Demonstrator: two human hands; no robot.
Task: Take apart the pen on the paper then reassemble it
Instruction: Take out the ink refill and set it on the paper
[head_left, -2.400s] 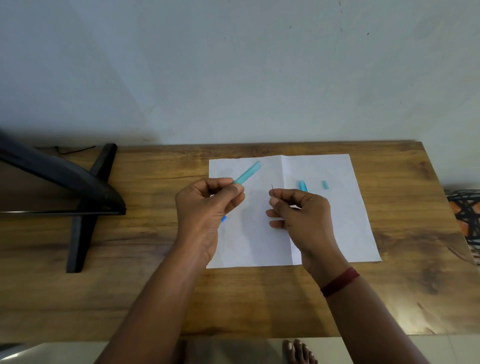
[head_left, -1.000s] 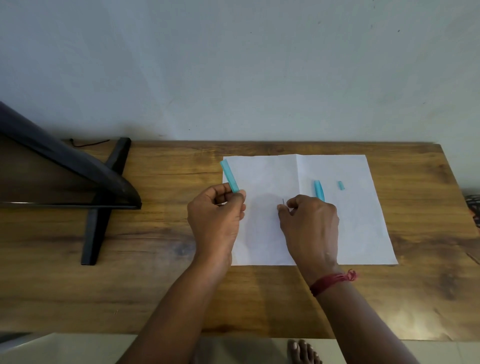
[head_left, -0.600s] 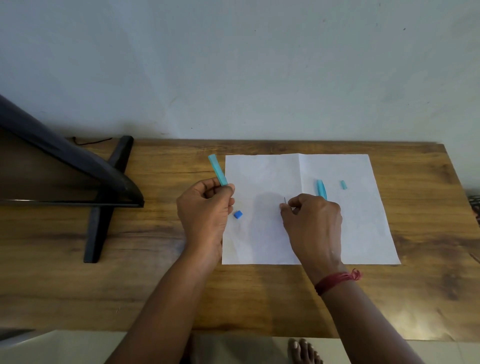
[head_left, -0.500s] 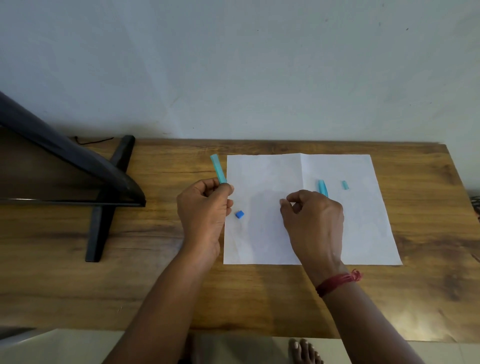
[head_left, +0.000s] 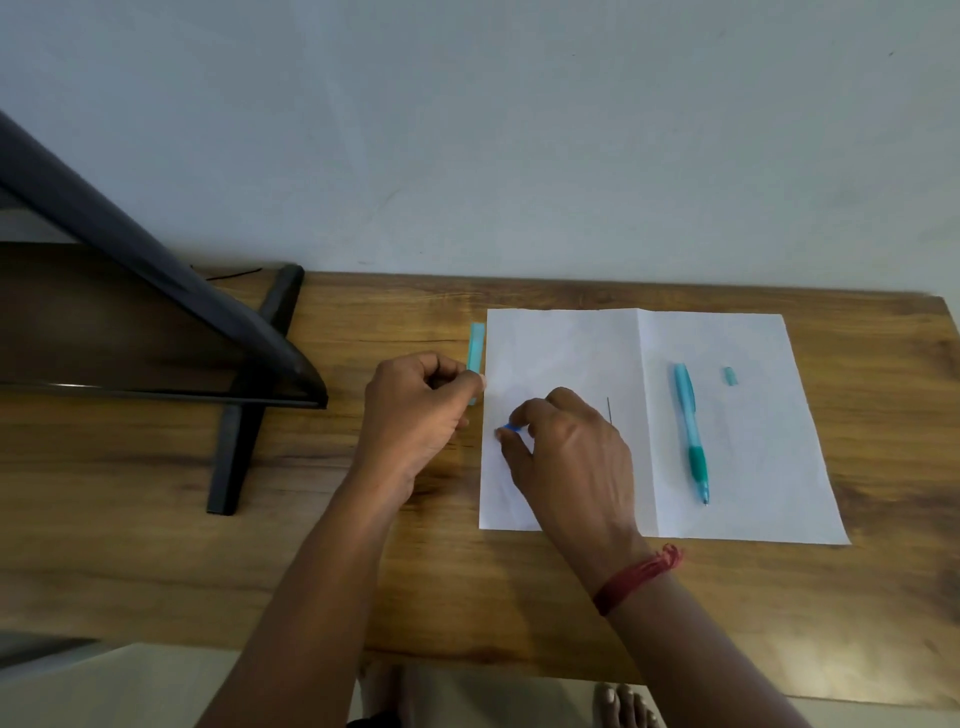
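Observation:
A white sheet of paper (head_left: 737, 431) lies on the wooden table. My left hand (head_left: 415, 415) pinches a light teal tube (head_left: 476, 347) that sticks up past the paper's left edge. My right hand (head_left: 566, 452) reaches over the paper's left half and pinches a small blue cap (head_left: 511, 428) between thumb and forefinger. A thin dark lead (head_left: 609, 409) lies on the paper just right of that hand. On the right half rests the teal pen body (head_left: 690, 431) with a green grip, its tip toward me. A small teal piece (head_left: 730, 376) lies beside it.
A black monitor (head_left: 156, 291) on a cross-shaped stand (head_left: 244, 415) fills the table's left side. A grey wall stands right behind the table. The table's front edge is near my body, and bare feet show below it.
My right hand has moved left from the lead and pen body to the small blue cap and closed on it. The lead now lies uncovered on the paper. My left hand keeps the tube.

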